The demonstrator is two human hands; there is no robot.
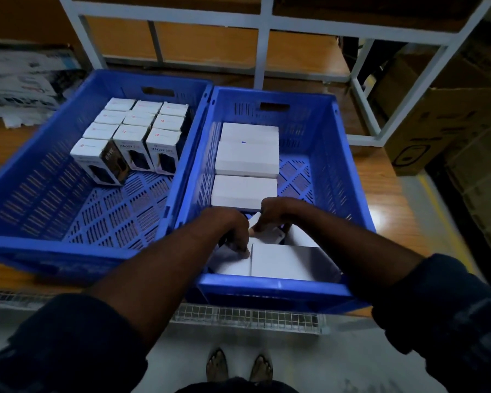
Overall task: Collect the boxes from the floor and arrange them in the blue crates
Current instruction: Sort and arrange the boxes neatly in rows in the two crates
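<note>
Sitting in the near end of the right blue crate (267, 286), the white boxes (281, 260) look light and stiff, so the left hand (231, 229) and right hand (279, 212) each pinch one by its edge.

Small boxes (131, 134) in left crate (34, 177), flat boxes (247, 154) in right crate (338, 165)
</note>
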